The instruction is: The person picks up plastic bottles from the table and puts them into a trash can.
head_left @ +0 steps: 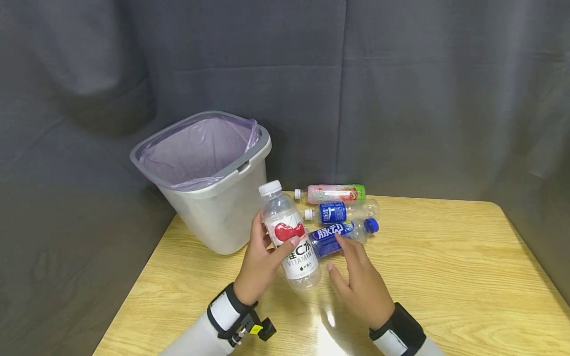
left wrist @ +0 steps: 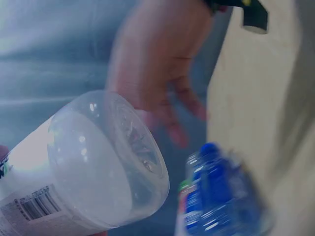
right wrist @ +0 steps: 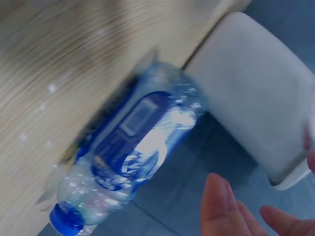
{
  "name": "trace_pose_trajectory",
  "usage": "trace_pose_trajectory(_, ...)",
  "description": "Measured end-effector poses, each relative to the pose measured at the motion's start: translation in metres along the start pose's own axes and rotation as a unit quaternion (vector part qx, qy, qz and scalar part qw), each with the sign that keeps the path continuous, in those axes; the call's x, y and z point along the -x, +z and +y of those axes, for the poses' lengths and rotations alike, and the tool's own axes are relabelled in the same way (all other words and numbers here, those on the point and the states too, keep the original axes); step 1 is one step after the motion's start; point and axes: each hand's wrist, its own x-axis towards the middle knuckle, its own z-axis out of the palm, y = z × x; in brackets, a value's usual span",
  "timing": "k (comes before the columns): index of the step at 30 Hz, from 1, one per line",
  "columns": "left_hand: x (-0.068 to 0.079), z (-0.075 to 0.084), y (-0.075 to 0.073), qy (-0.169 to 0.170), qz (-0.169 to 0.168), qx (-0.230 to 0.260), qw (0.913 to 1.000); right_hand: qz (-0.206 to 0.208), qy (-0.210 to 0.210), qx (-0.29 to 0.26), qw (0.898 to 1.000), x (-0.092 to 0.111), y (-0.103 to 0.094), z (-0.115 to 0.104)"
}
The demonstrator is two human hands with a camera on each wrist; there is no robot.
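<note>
My left hand (head_left: 262, 264) grips a clear plastic bottle (head_left: 303, 282) with a white cap and a cherry label, held tilted above the table. Its base (left wrist: 138, 162) faces the left wrist camera. To the right, my right hand (head_left: 362, 284) holds nothing, its fingers spread near a blue-labelled bottle (head_left: 329, 240) with a blue cap that lies on its side. The same blue-capped bottle (right wrist: 142, 137) fills much of the right wrist view, with right-hand fingers (right wrist: 221, 211) at the lower edge.
A light grey bin (head_left: 222, 217) lined with a purple bag (head_left: 200, 148) stands at the left. Behind the blue-capped bottle lie a bottle with a small blue label (head_left: 333, 212) and a pink-and-green one (head_left: 334, 193). All rest on a wooden table (head_left: 445, 267) before a dark curtain (head_left: 423, 99).
</note>
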Motion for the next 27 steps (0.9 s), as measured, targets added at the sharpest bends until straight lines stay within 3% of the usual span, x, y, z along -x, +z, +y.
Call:
trace_pose_trajectory(6, -0.006, 0.038, -0.018, 0.096, 0.015, -0.036, 0.9946, -0.007, -0.005, 0.043, 0.999, -0.011, 0.013, 0.026)
trace_pose_trajectory(11, -0.016, 0.072, -0.034, 0.175, 0.030, -0.037, 0.9834, -0.025, 0.019, 0.086, 0.996, -0.017, 0.025, 0.043)
trace_pose_trajectory(15, -0.027, 0.098, -0.050, 0.220, 0.060, -0.033, 0.9732, -0.034, 0.005, 0.105, 0.994, -0.022, 0.032, 0.052)
trace_pose_trajectory(21, -0.043, 0.125, -0.078, 0.254, 0.109, -0.049, 0.9597, -0.061, -0.036, 0.141, 0.987, -0.032, 0.039, 0.065)
trace_pose_trajectory(27, -0.067, 0.135, -0.111, 0.244, 0.151, -0.043, 0.9569, -0.107, -0.051, 0.172, 0.978, -0.038, 0.042, 0.074)
